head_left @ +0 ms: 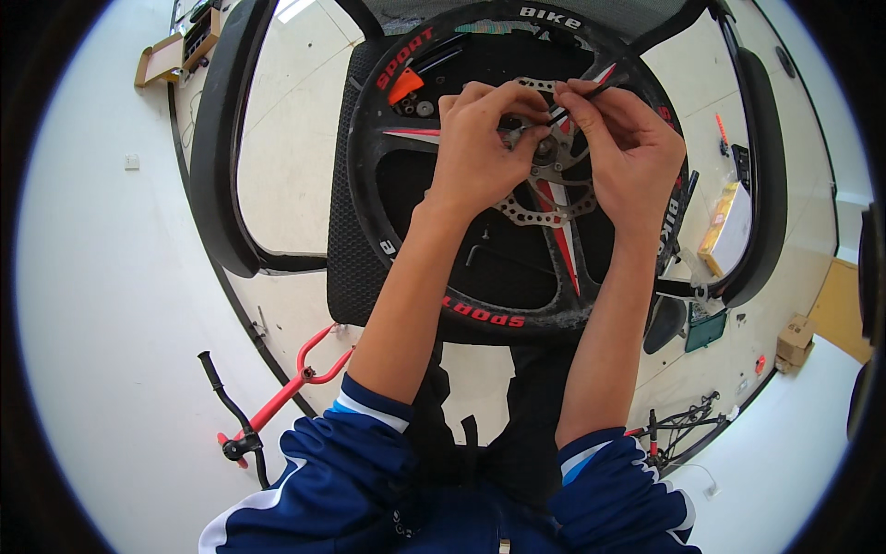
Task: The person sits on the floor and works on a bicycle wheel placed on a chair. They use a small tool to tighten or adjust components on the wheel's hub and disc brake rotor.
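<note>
A black bicycle wheel [369, 157] with red-and-white spokes lies flat on a chair seat in front of me. At its hub sits a silver disc brake rotor [533, 218] with holes round its rim. My right hand [635, 148] pinches a thin black rod [559, 116], slanted over the hub; its exact kind is not clear. Close beside it, my left hand [484, 143] has thumb and fingers drawn together over the rotor at the rod's lower end. What those fingertips grip is hidden. Below the hands, a hex key [473, 256] and a small screw [486, 234] lie between the spokes.
An orange piece [404, 86] and several small metal parts [424, 108] lie in the wheel's upper-left gap. Chair armrests [221, 138] rise on both sides. On the floor are a red fork with handlebar [277, 403], a white-and-yellow box [726, 228] and a cardboard box [795, 340].
</note>
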### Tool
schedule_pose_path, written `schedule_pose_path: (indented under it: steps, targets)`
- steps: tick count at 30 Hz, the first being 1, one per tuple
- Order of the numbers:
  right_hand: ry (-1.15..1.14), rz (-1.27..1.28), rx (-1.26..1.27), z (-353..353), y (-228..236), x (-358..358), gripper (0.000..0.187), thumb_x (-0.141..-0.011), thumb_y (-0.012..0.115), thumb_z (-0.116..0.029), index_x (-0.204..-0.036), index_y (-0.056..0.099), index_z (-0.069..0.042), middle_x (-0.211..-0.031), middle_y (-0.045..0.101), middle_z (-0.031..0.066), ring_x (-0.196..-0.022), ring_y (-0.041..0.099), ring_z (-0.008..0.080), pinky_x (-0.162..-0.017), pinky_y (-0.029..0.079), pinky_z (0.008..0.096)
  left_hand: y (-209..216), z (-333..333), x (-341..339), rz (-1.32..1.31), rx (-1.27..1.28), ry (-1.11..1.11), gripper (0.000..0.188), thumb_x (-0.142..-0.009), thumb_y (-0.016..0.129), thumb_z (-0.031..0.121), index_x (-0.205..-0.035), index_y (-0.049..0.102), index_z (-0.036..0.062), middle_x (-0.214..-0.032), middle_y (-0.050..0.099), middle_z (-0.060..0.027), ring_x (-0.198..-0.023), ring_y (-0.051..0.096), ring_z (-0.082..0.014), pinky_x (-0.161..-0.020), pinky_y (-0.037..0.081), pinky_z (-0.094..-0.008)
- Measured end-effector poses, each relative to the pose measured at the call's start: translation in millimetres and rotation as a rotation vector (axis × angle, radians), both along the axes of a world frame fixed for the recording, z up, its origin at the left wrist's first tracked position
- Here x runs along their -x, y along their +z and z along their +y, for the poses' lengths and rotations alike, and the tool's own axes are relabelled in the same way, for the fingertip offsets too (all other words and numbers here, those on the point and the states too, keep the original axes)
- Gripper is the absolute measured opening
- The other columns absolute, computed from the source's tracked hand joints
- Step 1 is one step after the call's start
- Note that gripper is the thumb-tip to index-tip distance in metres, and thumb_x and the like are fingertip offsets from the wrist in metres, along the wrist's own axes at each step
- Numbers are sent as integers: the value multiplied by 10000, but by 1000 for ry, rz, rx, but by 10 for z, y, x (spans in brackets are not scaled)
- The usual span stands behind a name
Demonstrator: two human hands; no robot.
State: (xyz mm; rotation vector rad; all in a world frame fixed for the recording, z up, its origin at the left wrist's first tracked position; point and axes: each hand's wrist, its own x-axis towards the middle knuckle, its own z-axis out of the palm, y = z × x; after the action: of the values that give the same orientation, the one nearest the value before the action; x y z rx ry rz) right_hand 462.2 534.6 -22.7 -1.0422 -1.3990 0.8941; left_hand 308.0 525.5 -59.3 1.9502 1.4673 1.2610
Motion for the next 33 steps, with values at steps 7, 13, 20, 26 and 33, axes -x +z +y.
schedule_pose_path:
  steps: [7, 13, 20, 26, 33]
  targets:
    - [-45, -173, -15, -45, 9, 8, 127, -853, 754, 6, -978, 743, 27, -903, 762, 87, -809, 720, 120, -748, 562, 230, 11, -10, -1, -12, -8, -6, 236, -761, 772, 91, -996, 747, 111, -896, 755, -12, -964, 624, -196, -919, 376, -357]
    - [-122, -143, -48, -31, -25, 51, 101, -841, 771, -12, -934, 744, 15, -844, 754, 69, -764, 713, 110, -716, 552, 223, 20, 16, -5, -43, -28, -21, 176, -765, 779, 122, -940, 784, 102, -868, 745, -54, -891, 650, -221, -864, 409, -370]
    - [-74, -36, -6, 3, -53, -10, 143, -870, 742, -28, -1006, 754, 15, -897, 761, 66, -818, 721, 114, -734, 545, 224, 27, 20, -12, 30, -19, -25, 154, -785, 756, 122, -936, 783, 112, -886, 747, -34, -908, 642, -224, -857, 408, -371]
    - [-11, -11, 28, 18, -30, -67, 158, -889, 709, 2, -1040, 745, 29, -957, 763, 90, -883, 726, 132, -808, 555, 238, 29, 10, 15, 81, -13, -19, 177, -782, 755, 96, -953, 787, 131, -938, 747, -23, -959, 626, -217, -862, 405, -374]
    - [10, 39, 27, 22, -59, -42, 158, -891, 702, 11, -1042, 746, 25, -959, 762, 92, -889, 727, 142, -814, 560, 246, 15, 9, 18, 84, -5, -26, 184, -773, 775, 101, -957, 786, 104, -969, 697, -15, -970, 609, -227, -881, 400, -374]
